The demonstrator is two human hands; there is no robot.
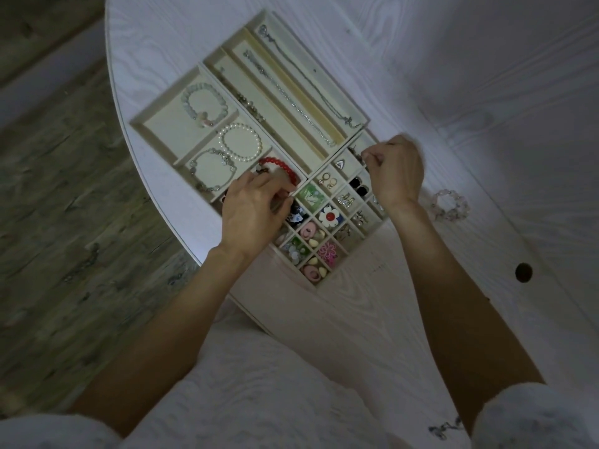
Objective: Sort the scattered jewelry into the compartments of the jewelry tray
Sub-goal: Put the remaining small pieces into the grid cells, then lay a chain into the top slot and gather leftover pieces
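Observation:
The cream jewelry tray (155,137) lies diagonally on a white table. Bracelets fill its left compartments, chains lie in the long slots, and earrings and hair clips sit in the small square cells. My left hand (252,212) reaches over the left cells, its fingers curled at the red bead bracelet (280,168). Over the upper right cells, my right hand (393,171) is curled, with fingertips pinching something small and dark that I cannot identify. A pale pink crystal bracelet (450,205) lies loose on the table to the right of the tray.
The white wood-grain table (486,92) has a curved edge on the left, with wooden floor (64,189) beyond it. A round hole (523,272) is in the tabletop at the right. My lap in light clothing fills the bottom.

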